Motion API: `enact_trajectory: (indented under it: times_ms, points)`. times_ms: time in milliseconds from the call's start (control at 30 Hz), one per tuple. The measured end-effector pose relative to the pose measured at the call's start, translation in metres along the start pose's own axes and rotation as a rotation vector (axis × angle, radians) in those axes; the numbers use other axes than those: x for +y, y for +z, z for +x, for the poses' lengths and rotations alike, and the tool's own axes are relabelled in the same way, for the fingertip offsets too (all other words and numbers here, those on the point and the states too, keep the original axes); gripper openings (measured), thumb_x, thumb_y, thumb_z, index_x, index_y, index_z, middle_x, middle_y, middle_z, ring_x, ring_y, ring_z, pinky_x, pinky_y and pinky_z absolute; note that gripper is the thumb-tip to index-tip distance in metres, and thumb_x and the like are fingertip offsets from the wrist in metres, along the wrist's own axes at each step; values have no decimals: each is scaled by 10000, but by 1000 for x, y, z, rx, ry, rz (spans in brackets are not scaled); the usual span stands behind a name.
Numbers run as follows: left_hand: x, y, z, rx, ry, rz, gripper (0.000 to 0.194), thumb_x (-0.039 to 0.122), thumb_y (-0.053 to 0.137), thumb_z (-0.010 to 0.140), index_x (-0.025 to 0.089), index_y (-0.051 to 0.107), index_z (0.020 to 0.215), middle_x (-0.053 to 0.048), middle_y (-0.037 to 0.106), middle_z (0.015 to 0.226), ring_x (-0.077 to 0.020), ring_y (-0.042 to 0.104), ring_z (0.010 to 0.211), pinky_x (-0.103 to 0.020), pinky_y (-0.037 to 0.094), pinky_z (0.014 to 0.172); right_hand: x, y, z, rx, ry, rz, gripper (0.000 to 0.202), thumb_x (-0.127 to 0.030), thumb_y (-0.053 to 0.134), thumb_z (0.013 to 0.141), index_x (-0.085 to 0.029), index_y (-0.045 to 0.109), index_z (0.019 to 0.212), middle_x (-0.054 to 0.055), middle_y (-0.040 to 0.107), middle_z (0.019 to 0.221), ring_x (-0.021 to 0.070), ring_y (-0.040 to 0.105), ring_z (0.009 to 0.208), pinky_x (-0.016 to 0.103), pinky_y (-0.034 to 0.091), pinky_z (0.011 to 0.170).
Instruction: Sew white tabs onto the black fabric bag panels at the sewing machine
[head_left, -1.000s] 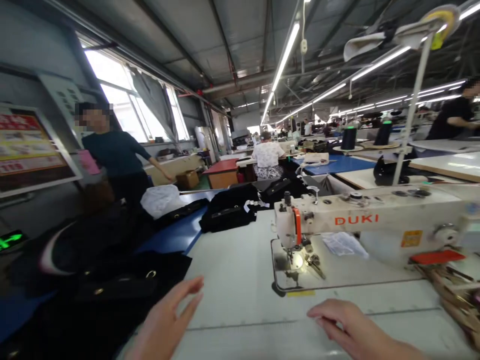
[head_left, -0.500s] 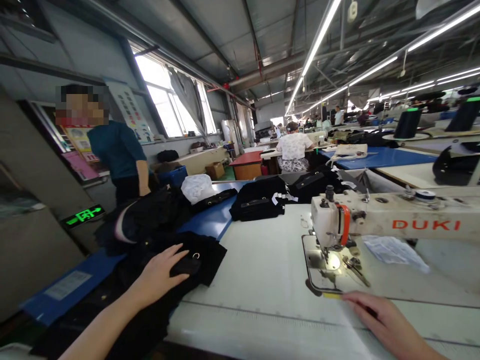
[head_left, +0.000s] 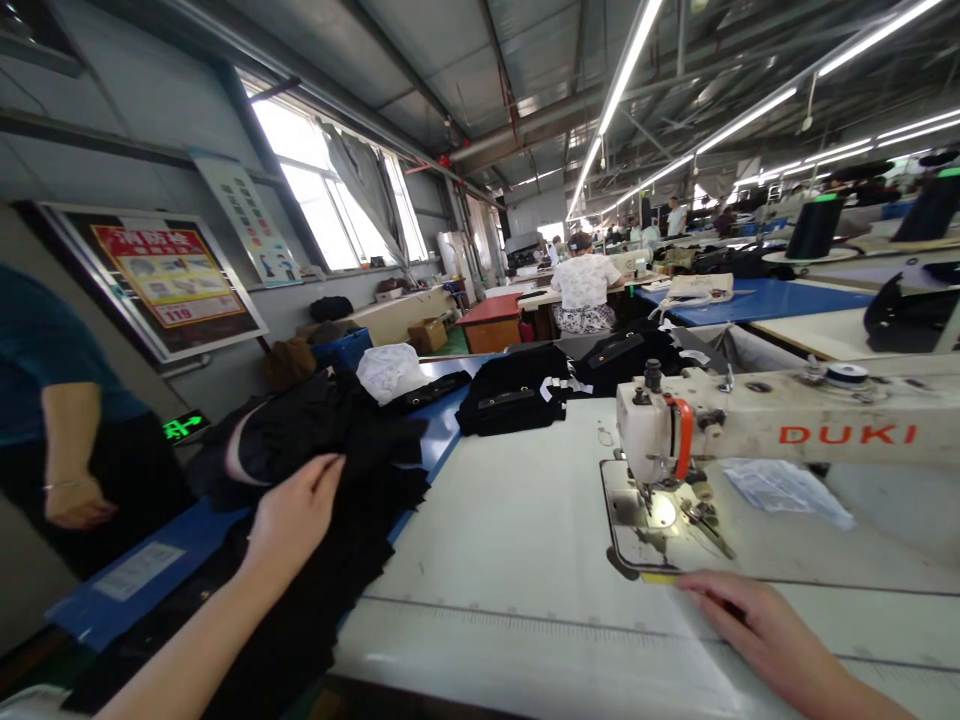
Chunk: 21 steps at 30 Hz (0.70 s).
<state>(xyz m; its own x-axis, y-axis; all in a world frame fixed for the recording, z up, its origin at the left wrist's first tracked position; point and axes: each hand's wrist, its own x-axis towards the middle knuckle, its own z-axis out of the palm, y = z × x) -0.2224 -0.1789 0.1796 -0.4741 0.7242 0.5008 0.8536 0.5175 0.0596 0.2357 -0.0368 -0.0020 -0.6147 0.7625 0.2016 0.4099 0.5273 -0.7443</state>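
Observation:
My left hand (head_left: 296, 515) is closed in a pinch on a black fabric piece (head_left: 390, 440), lifted over a pile of black fabric (head_left: 300, 610) on the left. My right hand (head_left: 742, 625) rests on the white sewing table (head_left: 495, 530), its fingers curled together. Its fingertips meet the end of a yellow strip (head_left: 660, 578) at the front edge of the machine's needle plate (head_left: 626, 535). Whatever lies inside those curled fingers is in dark shadow. Above stands the sewing machine (head_left: 750, 425), its lamp lit by the needle.
Black pieces with white tags (head_left: 514, 390) lie at the table's back edge, near a clear plastic bag (head_left: 390, 372). A pale plastic packet (head_left: 787, 492) sits under the machine arm. A ruler scale (head_left: 555, 620) runs along the front. One person (head_left: 67, 400) stands left; another (head_left: 587, 285) sits ahead.
My left hand has gone from spread over the black fabric to pinching a piece, raised and moved left. My right hand has stayed put. The standing person has moved left, partly out of view.

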Motion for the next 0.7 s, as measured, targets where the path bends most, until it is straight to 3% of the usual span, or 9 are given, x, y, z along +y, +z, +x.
enact_trajectory:
  times_ms: [33, 100, 167, 267, 400, 467, 567, 700]
  points:
    - [11, -14, 9, 83, -45, 21, 521, 408, 270, 968, 66, 609, 1165, -117, 692, 1145, -252, 660, 1052, -370, 496, 922, 0, 0, 0, -1, 5, 4, 374, -462, 443, 931, -244, 744, 971, 69, 747, 997, 247, 702, 910, 320, 553, 823]
    - [34, -35, 24, 161, 6, 44, 551, 420, 226, 1000, 38, 542, 1243, -115, 650, 1206, -271, 617, 1118, -416, 469, 943, -1, 0, 0, -1, 13, 15, 369, -447, 435, 936, -238, 737, 976, 69, 747, 985, 240, 699, 902, 316, 544, 819]
    - [59, -34, 27, 162, 123, 28, 524, 402, 242, 1004, 55, 536, 1263, -105, 653, 1205, -262, 616, 1121, -412, 465, 950, -3, -1, 0, -12, 14, 28, 363, -431, 428, 941, -229, 728, 976, 65, 746, 956, 230, 694, 879, 309, 536, 803]
    - [98, 10, 3, 67, 328, -23, 432, 296, 329, 963, 103, 595, 1243, -109, 676, 1209, -231, 648, 1085, -350, 478, 969, -6, -3, 2, -27, 13, 43, 353, -399, 418, 950, -213, 716, 978, 60, 739, 927, 218, 684, 860, 302, 521, 787]
    - [148, 98, -74, -261, 650, -51, 495, 72, 306, 859, 132, 628, 1231, -106, 663, 1243, -208, 656, 1092, -322, 532, 925, -10, -5, 4, -8, 33, 38, 323, -340, 431, 942, -193, 719, 964, 70, 738, 919, 217, 675, 845, 311, 502, 797]
    - [164, 125, -108, -325, 788, -47, 512, 58, 325, 830, 108, 623, 1243, -136, 609, 1309, -250, 614, 1165, -367, 532, 938, -12, -6, 4, 8, 39, 42, 302, -313, 446, 935, -193, 722, 952, 65, 740, 921, 212, 675, 846, 305, 494, 796]
    - [174, 138, -130, -305, 849, -80, 487, 120, 356, 851, 118, 618, 1261, -143, 557, 1364, -289, 575, 1212, -415, 516, 968, -15, -7, 4, 25, 37, 53, 281, -289, 459, 932, -203, 725, 961, 49, 742, 927, 199, 675, 853, 289, 487, 786]
    - [172, 135, -123, -301, 843, -140, 503, 148, 414, 819, 199, 615, 1277, -96, 592, 1344, -278, 624, 1134, -408, 532, 936, -16, -8, 5, 31, 41, 40, 278, -278, 462, 930, -205, 726, 974, 49, 743, 941, 194, 674, 865, 289, 491, 804]
